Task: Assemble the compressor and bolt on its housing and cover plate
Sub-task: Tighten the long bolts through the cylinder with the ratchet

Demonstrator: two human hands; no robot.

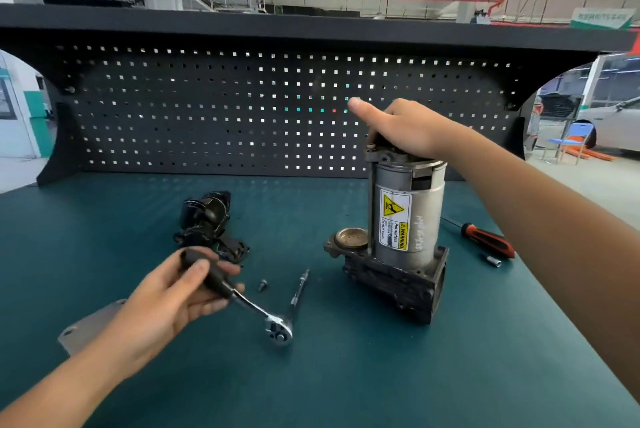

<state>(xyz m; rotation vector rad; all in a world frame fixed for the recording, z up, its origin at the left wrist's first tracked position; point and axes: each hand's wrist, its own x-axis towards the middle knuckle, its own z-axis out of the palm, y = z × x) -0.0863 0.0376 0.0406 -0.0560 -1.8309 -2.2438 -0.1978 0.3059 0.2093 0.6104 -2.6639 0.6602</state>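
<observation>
The compressor (405,219) stands upright at the middle right of the green bench: a silver motor can with a yellow warning label on a dark cast base, with a brass piston top (352,237) at its left. My right hand (405,128) rests on the motor's top end, index finger stretched out to the left. My left hand (180,289) grips the black handle of a ratchet wrench (256,311), whose chrome head hangs low to the right. A grey cover plate (86,325) lies partly under my left wrist. A black housing part (211,223) lies behind my left hand.
A small bolt (263,285) and a chrome extension bar (300,287) lie between the ratchet and the compressor. To the right lie a red-handled screwdriver (485,240) and a small socket (491,260). A black pegboard (242,109) closes off the back of the bench.
</observation>
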